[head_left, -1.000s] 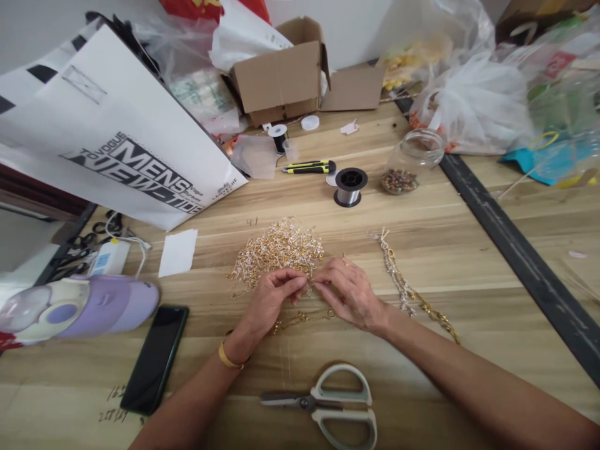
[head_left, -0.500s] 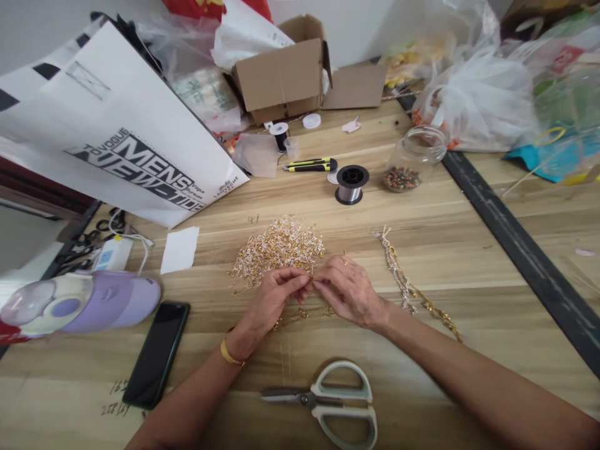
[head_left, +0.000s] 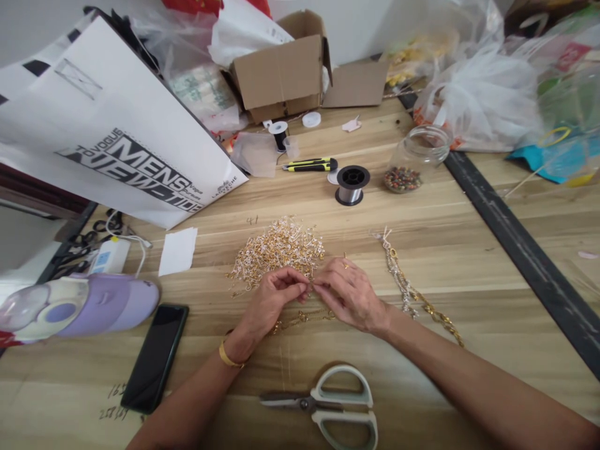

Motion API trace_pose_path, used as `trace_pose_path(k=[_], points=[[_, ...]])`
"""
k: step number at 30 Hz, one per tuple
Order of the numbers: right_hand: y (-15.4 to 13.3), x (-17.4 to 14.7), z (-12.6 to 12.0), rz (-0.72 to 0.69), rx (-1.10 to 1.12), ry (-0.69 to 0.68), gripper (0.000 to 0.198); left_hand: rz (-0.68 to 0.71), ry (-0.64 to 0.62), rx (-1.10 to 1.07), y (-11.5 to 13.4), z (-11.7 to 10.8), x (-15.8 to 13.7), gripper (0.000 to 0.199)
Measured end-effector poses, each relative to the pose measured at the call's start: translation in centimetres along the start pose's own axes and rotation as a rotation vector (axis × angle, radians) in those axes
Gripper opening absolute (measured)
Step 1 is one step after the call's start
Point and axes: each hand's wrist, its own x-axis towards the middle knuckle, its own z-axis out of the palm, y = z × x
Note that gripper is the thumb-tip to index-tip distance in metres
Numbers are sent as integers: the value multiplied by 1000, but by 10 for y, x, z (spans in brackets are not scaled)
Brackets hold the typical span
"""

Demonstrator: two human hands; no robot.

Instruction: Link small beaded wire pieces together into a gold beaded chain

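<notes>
My left hand [head_left: 274, 297] and my right hand [head_left: 349, 290] meet fingertip to fingertip in the middle of the table, both pinched closed. Whatever lies between the fingertips is too small to name. Just beyond them is a heap of small gold and silver jewellery pieces [head_left: 276, 250]. A thin gold chain [head_left: 300, 318] lies below the hands, partly hidden by them. To the right of my right hand rest a gold chain [head_left: 438, 314] and a silver chain [head_left: 397, 269], side by side. White-handled scissors [head_left: 323, 403] lie closer to me.
Behind the heap are a yellow-black utility knife [head_left: 309, 165], a wire spool [head_left: 350, 185] and a glass jar [head_left: 417, 159] of beads. Left stand a white paper bag [head_left: 122, 125], a purple bottle [head_left: 103, 303] and a phone [head_left: 154, 357]. A cardboard box [head_left: 279, 75] sits at the back.
The view has shifted very slightly. Both hands stay pinched together at nearly the same spot, with only a slight shift of the fingers.
</notes>
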Motion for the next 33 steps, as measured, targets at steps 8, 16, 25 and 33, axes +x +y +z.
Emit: trace_pose_path(k=[8, 16, 25, 33], points=[[1, -2, 0, -6, -23, 2, 6, -68, 43, -50, 0, 0, 2, 15], [2, -4, 2, 4, -31, -14, 6, -67, 49, -76, -3, -2, 2, 15], [2, -4, 4, -3, -58, -25, 5, -69, 55, -154, 0, 1, 1, 18], [4, -7, 5, 4, -37, -19, 8, -65, 43, -172, -2, 0, 3, 20]])
